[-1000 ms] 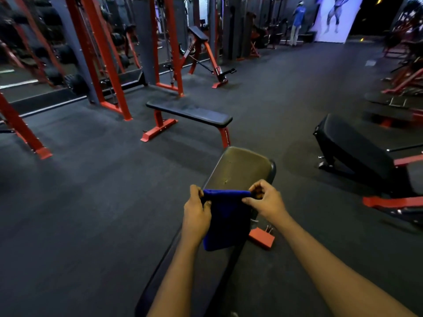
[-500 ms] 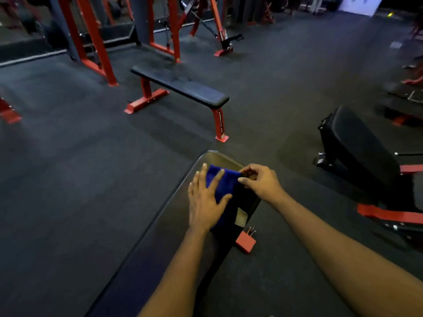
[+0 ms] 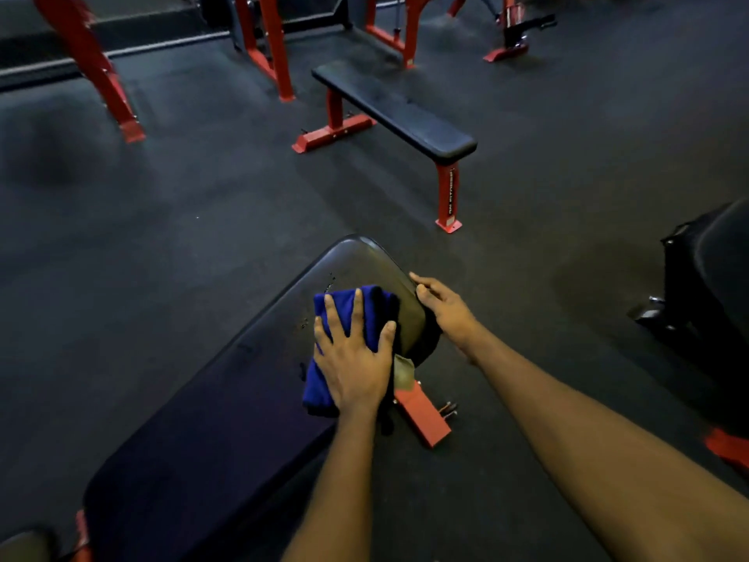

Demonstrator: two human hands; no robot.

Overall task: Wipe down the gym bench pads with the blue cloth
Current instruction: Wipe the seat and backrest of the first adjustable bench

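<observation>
A long black bench pad (image 3: 227,403) runs from the lower left to the middle of the view, its far end worn and greyish. The folded blue cloth (image 3: 367,306) lies on that far end. My left hand (image 3: 352,354) presses flat on the cloth with straight, spread fingers. My right hand (image 3: 444,308) rests on the pad's right edge beside the cloth, fingers curled over the rim. Small dark specks show on the pad just left of the cloth.
A second flat black bench (image 3: 399,113) on red legs stands further ahead. Red rack uprights (image 3: 275,46) line the back. A black padded machine (image 3: 713,277) sits at the right. A red foot (image 3: 423,417) of my bench sticks out below my hands. Dark rubber floor lies all around.
The cloth went from being held up between both hands to lying flat on the pad under my left palm. My right hand let go of it and moved to the pad's right edge.
</observation>
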